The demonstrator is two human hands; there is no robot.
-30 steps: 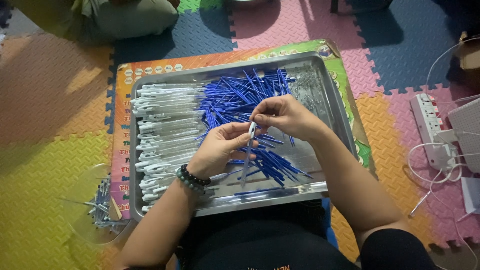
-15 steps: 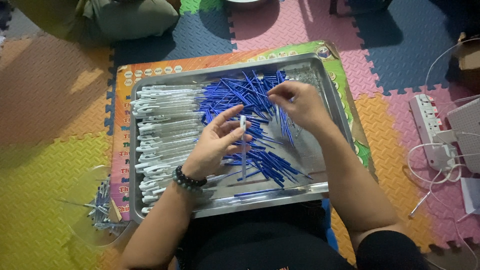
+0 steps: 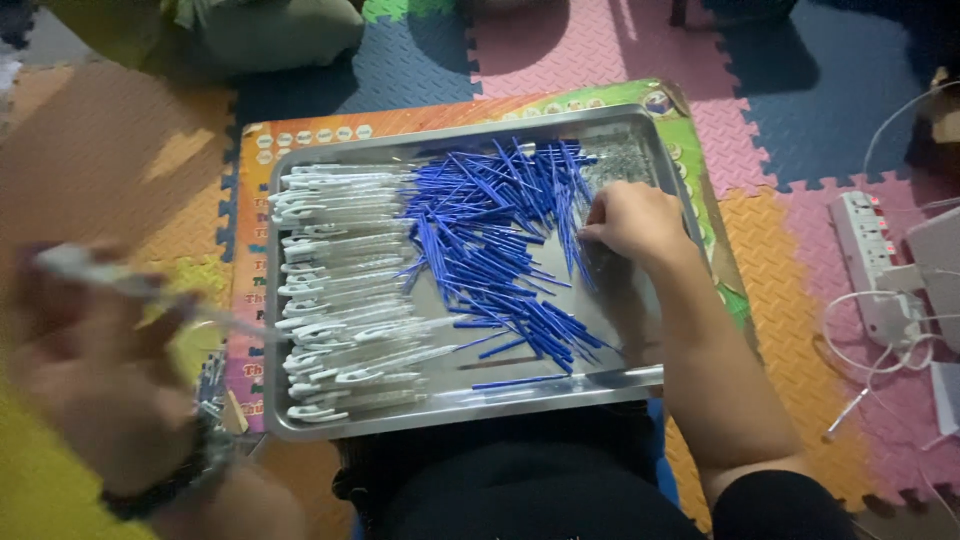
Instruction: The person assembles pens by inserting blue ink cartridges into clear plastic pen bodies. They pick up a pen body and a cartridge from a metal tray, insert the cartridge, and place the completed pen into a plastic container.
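A metal tray point(image 3: 450, 425) rests on my lap. A pile of thin blue sticks point(image 3: 500, 240) fills its middle, and several clear pen barrels with white caps point(image 3: 340, 290) lie in rows on its left side. My right hand point(image 3: 630, 225) reaches into the right part of the blue pile, fingertips pinching at a stick. My left hand point(image 3: 90, 350), blurred by motion, is out over the foam mat left of the tray and holds one clear pen point(image 3: 150, 295). A dark bead bracelet point(image 3: 165, 480) circles that wrist.
The tray sits on a colourful printed board point(image 3: 250, 180) over foam puzzle mats. A white power strip point(image 3: 865, 250) with cables lies at the right. A small heap of loose pieces point(image 3: 210, 385) lies left of the tray. A greenish bag point(image 3: 260, 30) sits at the top.
My left hand has swung from the tray's middle out to the left over the mat, carrying the clear pen. My right hand has moved to the right part of the blue pile.
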